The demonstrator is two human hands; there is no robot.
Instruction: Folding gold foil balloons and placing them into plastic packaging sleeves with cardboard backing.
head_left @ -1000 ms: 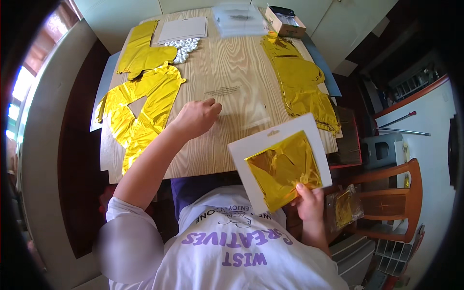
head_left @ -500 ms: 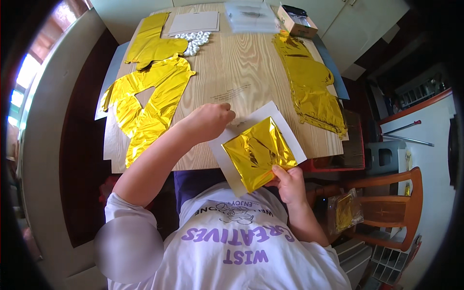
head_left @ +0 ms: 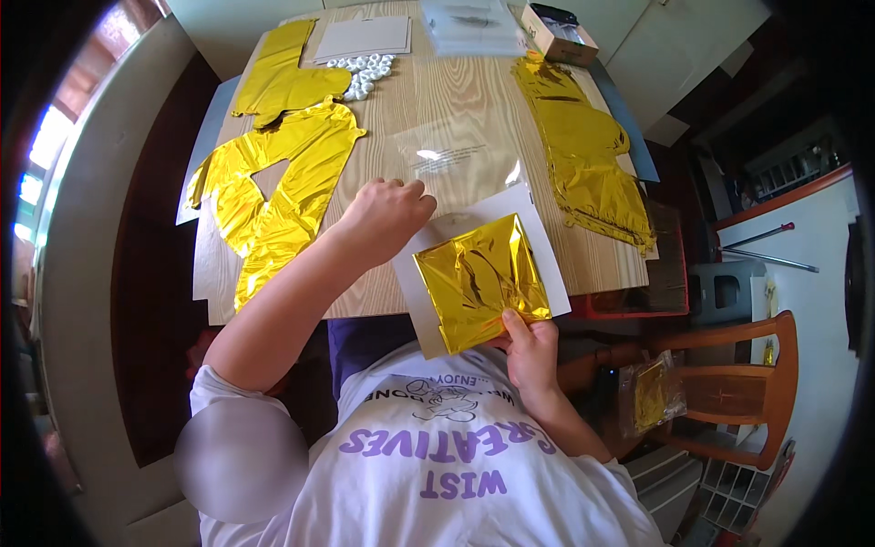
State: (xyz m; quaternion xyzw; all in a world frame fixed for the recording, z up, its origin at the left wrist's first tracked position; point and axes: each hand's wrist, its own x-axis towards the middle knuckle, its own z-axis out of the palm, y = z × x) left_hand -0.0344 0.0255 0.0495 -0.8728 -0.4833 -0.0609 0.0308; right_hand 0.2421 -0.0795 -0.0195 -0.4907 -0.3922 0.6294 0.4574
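My right hand (head_left: pixel 531 348) grips a folded gold foil balloon (head_left: pixel 483 278) against a white card (head_left: pixel 538 239), thumb on top of the foil. The card is tilted above the table's near edge. My left hand (head_left: pixel 390 217) is closed at the near edge of a clear plastic bag (head_left: pixel 456 157), and its fingertips are mostly hidden. The bag stretches over the wood beyond the card, catching the light. Whether the card's far edge is inside the bag or only beside it, I cannot tell.
Flat gold foil balloons (head_left: pixel 301 178) cover the table's left side, and a stack of gold foil (head_left: pixel 583 150) lies right. Further back are white rings (head_left: pixel 366 75), white cards (head_left: pixel 365 38), clear bags (head_left: pixel 474 27) and a box (head_left: pixel 561 36). A wooden chair (head_left: pixel 729 392) holds a bagged gold packet (head_left: pixel 652 397).
The clear bag has risen and spread open, showing more plainly over the table. My left hand has shifted slightly left. The card and folded foil have moved a little left and nearer.
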